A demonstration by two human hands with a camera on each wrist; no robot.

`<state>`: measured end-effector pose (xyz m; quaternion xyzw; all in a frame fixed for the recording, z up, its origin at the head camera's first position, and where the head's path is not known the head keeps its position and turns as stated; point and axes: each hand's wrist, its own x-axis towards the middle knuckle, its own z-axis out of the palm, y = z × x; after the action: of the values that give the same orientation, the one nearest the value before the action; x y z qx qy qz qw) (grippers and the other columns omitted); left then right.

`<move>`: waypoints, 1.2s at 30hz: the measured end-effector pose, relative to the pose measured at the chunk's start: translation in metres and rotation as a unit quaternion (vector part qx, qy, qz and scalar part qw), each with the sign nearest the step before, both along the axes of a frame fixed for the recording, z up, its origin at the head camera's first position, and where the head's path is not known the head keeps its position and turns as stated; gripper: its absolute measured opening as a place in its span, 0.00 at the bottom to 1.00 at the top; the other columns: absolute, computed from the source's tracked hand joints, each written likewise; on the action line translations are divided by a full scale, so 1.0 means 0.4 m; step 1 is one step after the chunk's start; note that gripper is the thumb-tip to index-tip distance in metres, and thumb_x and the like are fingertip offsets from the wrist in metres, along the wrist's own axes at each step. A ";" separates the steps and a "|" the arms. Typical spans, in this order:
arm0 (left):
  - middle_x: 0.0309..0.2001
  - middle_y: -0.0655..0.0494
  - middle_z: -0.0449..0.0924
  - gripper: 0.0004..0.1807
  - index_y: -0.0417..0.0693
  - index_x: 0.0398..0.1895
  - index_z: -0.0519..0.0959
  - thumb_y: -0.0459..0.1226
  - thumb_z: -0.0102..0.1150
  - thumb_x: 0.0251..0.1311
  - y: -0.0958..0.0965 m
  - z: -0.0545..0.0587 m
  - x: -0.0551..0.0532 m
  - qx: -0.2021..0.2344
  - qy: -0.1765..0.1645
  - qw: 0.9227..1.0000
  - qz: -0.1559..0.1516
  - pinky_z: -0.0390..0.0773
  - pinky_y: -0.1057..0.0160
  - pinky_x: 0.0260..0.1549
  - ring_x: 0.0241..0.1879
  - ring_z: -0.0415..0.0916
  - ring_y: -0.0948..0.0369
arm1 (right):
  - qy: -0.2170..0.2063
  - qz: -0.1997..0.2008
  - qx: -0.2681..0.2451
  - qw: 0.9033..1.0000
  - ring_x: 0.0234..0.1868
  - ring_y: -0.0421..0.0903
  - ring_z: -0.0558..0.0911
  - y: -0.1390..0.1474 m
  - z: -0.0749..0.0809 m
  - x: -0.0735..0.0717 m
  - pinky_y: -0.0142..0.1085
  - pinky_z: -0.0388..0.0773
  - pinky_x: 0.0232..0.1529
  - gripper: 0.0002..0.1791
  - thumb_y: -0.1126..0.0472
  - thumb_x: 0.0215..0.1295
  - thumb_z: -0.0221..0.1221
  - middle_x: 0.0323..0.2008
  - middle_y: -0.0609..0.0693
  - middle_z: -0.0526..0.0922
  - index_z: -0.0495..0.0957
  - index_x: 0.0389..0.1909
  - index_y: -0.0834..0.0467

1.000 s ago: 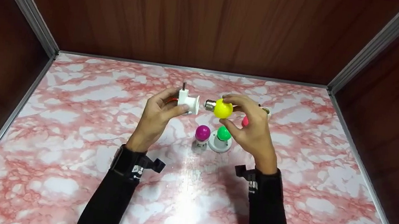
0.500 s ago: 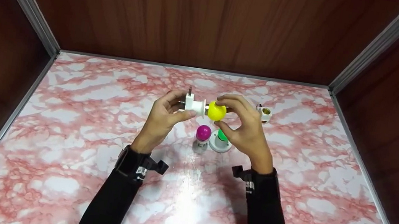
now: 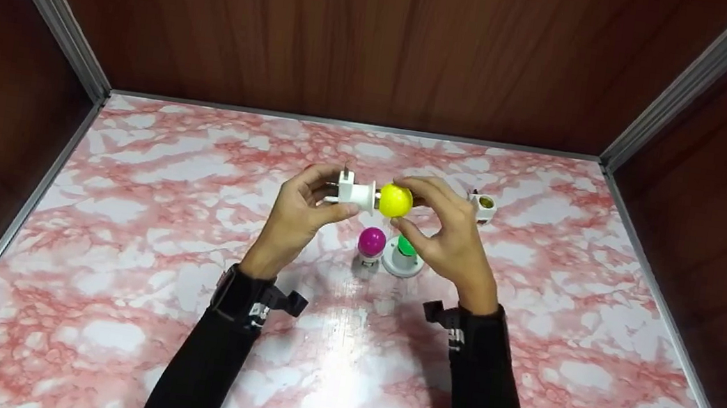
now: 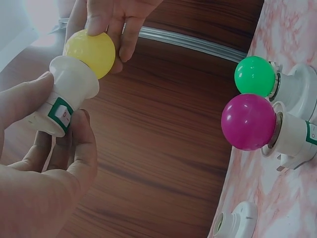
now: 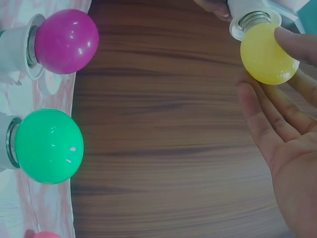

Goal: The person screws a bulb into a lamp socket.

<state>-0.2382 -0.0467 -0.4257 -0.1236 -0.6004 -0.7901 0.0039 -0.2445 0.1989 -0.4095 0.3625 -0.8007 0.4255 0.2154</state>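
My left hand [image 3: 295, 213] grips a white plug-in lamp socket [image 3: 359, 196] between thumb and fingers, its prongs pointing away and its mouth facing right. A green-framed switch [image 4: 61, 114] shows on its side in the left wrist view. With thumb and fingertips my right hand [image 3: 450, 240] holds a yellow light bulb [image 3: 396, 201] by its globe. The bulb's metal screw base [image 5: 254, 20] sits in the socket mouth, with some thread showing. Both are held above the table.
Below the hands stand a magenta bulb [image 3: 372, 242] in a plug-in socket and a green bulb [image 3: 407, 246] on a round white base [image 3: 402, 265]. A white socket [image 3: 484, 206] lies behind my right hand. Another round socket [image 4: 237, 221] and a pink bulb [image 5: 47, 234] show at view edges.
The socket moved right and the yellow bulb slightly left, so the bulb's base went from apart to inside the socket mouth. Over the last half second the hands barely moved.
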 end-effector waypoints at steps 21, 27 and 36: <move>0.62 0.44 0.81 0.30 0.35 0.69 0.76 0.24 0.70 0.62 -0.001 0.002 -0.001 -0.009 -0.006 1.000 0.013 0.87 0.69 0.56 0.54 0.82 0.59 | -0.036 -0.020 0.048 0.998 0.43 0.50 0.93 -0.007 0.003 0.003 0.40 0.92 0.51 0.32 0.63 0.64 0.74 0.53 0.57 0.92 0.74 0.67 0.61; 0.63 0.43 0.80 0.30 0.35 0.70 0.76 0.24 0.68 0.63 -0.003 0.006 0.002 0.001 -0.014 1.000 -0.003 0.87 0.69 0.55 0.54 0.82 0.59 | -0.009 -0.013 0.023 1.000 0.48 0.50 0.92 -0.001 0.006 0.006 0.42 0.92 0.53 0.30 0.64 0.61 0.76 0.55 0.56 0.90 0.78 0.63 0.63; 0.59 0.44 0.80 0.32 0.29 0.71 0.73 0.23 0.67 0.63 0.000 0.004 0.000 0.014 -0.025 0.999 -0.017 0.88 0.69 0.54 0.52 0.84 0.59 | 0.039 0.019 -0.004 0.999 0.58 0.50 0.86 -0.003 0.008 0.007 0.31 0.86 0.61 0.22 0.66 0.60 0.76 0.59 0.57 0.85 0.82 0.55 0.61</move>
<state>-0.2383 -0.0469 -0.4240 -0.1136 -0.5868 -0.8014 -0.0231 -0.2416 0.1978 -0.4062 0.3930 -0.7833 0.4178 0.2398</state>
